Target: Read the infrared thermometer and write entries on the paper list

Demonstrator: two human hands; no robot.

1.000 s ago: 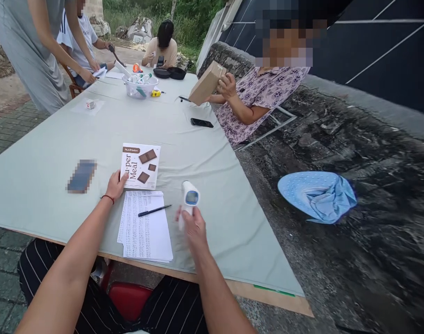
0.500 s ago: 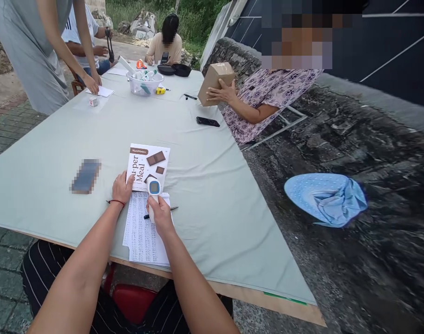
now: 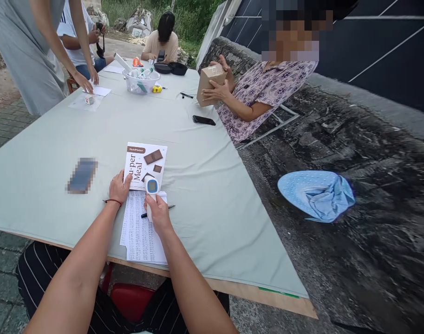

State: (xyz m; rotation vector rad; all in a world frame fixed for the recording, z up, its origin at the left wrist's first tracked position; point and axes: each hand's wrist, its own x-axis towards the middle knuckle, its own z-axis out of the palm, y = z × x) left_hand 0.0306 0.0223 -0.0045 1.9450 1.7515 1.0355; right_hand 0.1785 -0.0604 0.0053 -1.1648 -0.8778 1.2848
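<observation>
My left hand (image 3: 120,186) is closed on the left edge of a white box (image 3: 155,168) printed with brown chocolate pieces and the words "NutriMotion" and "Meal". In my right hand (image 3: 158,212) is a white infrared thermometer (image 3: 152,186) with a blue-rimmed screen, its head in front of the box's lower right part. Beneath both hands lie printed sheets of paper (image 3: 142,239), dense with small text. A dark pen (image 3: 144,215) rests across the sheets, partly hidden behind the thermometer and my right hand.
A blurred phone-like object (image 3: 81,175) lies to the left on the cloth-covered table (image 3: 212,218). Farther off are a black phone (image 3: 204,120), a clear basket (image 3: 142,83) and a yellow tape measure (image 3: 157,88). At right, a person holds a cardboard box (image 3: 208,88); a blue hat (image 3: 316,195) lies beyond the edge.
The view shifts slightly. My hands keep the box and thermometer in nearly the same place. The person at right has moved a hand on the cardboard box.
</observation>
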